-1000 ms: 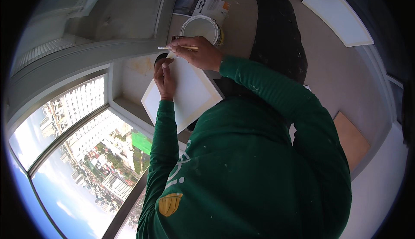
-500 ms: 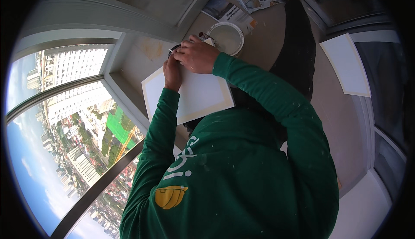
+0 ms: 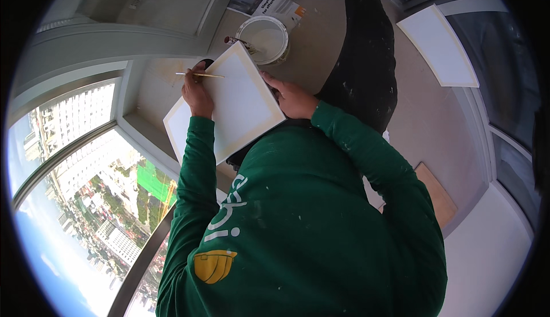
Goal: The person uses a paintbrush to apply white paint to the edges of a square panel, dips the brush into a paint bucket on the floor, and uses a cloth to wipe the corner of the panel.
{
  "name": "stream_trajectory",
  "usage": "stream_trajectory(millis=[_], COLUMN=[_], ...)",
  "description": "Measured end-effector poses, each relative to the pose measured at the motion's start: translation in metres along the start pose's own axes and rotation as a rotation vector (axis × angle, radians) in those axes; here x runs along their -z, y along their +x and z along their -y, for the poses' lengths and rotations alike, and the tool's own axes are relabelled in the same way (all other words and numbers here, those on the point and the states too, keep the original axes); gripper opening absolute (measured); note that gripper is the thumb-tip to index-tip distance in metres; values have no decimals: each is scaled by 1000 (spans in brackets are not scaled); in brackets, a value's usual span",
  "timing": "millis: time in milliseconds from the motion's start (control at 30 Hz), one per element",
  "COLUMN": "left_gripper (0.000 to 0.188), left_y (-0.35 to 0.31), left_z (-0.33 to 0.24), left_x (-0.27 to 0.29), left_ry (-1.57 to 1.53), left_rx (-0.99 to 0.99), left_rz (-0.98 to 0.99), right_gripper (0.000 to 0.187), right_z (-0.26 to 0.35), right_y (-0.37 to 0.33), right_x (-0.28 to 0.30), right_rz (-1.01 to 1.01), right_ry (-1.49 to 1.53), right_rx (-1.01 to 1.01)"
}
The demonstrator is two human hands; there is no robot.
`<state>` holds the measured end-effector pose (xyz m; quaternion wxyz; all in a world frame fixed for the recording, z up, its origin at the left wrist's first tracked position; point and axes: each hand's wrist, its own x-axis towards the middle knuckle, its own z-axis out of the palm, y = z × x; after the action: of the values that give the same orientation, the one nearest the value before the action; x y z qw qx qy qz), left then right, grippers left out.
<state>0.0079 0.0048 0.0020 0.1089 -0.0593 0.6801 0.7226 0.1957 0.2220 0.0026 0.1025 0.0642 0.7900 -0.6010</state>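
Stretched forward, the left hand [image 3: 196, 95] pinches 1 thin brush [image 3: 213, 76] while the right hand [image 3: 291, 97], elbow bent, clasps the edge of 1 white board [image 3: 242, 106] before 1 green shirt [image 3: 326, 231], 1 bucket [image 3: 281, 58] beyond.

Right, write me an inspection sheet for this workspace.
Surface: brownish-grey floor.
Job's things: white panel with cream border; thin yellowish stick; white-rimmed bucket beyond the panel.
Clutter: printed sheets beyond the bucket; brown board at right.
Hands: left hand holds the stick near the panel's left edge; right hand is at its right edge, grip unclear.
Cables: nothing seen.
Surroundings: window at left; second white panel at far right.
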Motion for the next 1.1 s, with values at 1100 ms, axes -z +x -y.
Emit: stream_trajectory(millis=[1100], left_gripper=[55], left_y=[-13], left_z=[-8], left_x=[-5], left_ry=[491], left_rx=[-80], left_rz=[-134], right_gripper=[73], right_z=[21], right_y=[-53], right_x=[7], right_rz=[203], right_ry=[-134], right_rx=[95])
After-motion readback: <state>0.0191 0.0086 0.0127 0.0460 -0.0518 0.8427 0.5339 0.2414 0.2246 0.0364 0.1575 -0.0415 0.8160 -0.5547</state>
